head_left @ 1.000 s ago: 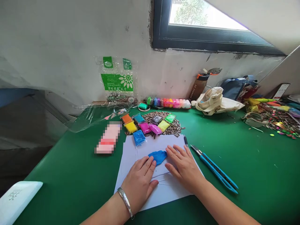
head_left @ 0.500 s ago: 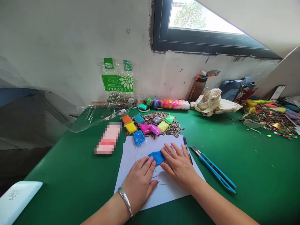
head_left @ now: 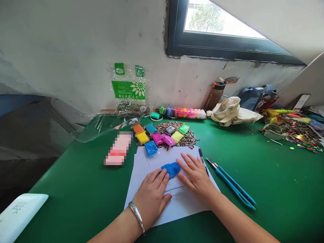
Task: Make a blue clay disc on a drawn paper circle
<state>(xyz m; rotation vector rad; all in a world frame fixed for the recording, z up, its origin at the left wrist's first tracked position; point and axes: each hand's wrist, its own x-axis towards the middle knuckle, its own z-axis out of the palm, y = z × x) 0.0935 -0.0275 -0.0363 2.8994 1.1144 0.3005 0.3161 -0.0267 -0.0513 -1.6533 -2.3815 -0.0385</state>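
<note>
A flattened piece of blue modelling clay [head_left: 172,169] lies on white paper [head_left: 182,202] in front of me. My left hand [head_left: 153,190], with a silver bangle at the wrist, rests on the sheet with its fingertips on the clay's left edge. Its fingers lie flat and close together. My right hand [head_left: 196,177] is open with fingers spread, at the right end of the clay; whether it touches the clay there I cannot tell. Beside the right hand lies a black pen [head_left: 203,160]. A packet of blue clay [head_left: 151,149] sits on the sheet's top edge.
Behind the paper, several coloured clay packets [head_left: 157,138] lie on a heap of sunflower seeds [head_left: 186,139]. A blue craft knife [head_left: 233,184] is at the right. A brown bottle [head_left: 214,96] and cloth bag [head_left: 233,111] stand along the wall. A white device [head_left: 22,216] is front left.
My right hand has shifted slightly to the right, uncovering more of the clay's right end. The left hand stays on the clay's left edge. The whole view has moved a little.
</note>
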